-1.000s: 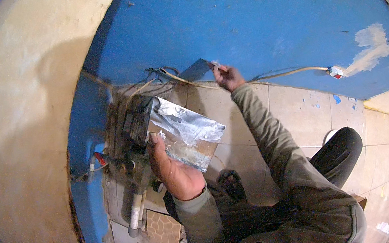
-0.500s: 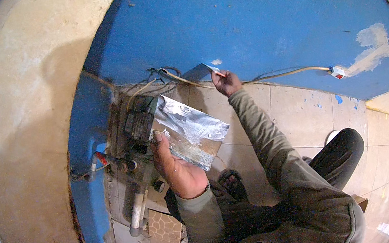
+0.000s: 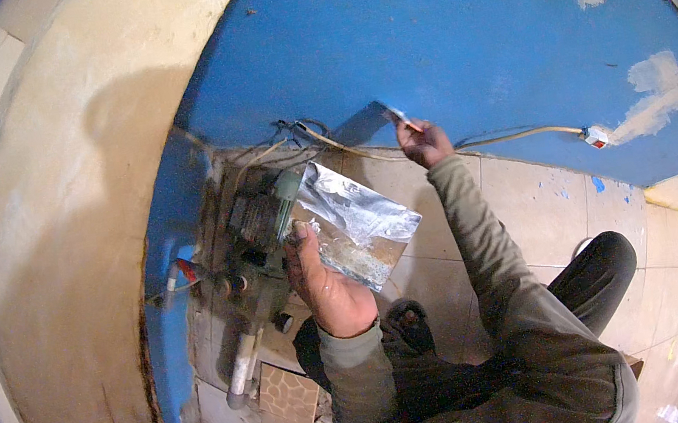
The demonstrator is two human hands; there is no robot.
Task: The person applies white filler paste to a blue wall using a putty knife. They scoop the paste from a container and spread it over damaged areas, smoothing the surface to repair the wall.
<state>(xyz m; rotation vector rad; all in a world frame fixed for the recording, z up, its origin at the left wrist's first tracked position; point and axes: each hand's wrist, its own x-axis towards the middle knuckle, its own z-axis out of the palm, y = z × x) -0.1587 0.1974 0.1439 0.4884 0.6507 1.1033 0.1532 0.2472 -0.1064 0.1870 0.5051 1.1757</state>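
Note:
My left hand (image 3: 337, 295) holds up a flat metal plate (image 3: 378, 245), its thumb over the near left corner. White paste (image 3: 355, 202) is smeared across the plate's upper half. Reaching forward to the blue wall (image 3: 453, 34), my right hand (image 3: 426, 144) is closed round a putty knife (image 3: 402, 117). The knife's blade lies at the wall low down, just above the floor line, and casts a dark shadow to its left. Whether the blade touches the wall is hard to tell.
A yellowish cable (image 3: 517, 135) runs along the wall's foot to a white socket box (image 3: 595, 137). Pale filler patches (image 3: 658, 88) mark the wall at right. Left of the plate stand a dark motor-like unit (image 3: 258, 218) and a pipe (image 3: 245, 361). Blue chips (image 3: 597, 184) lie on the floor tiles.
The whole view has shifted slightly. My right hand and the putty knife have moved a little to the right along the wall. The small white spot beside the blade no longer shows.

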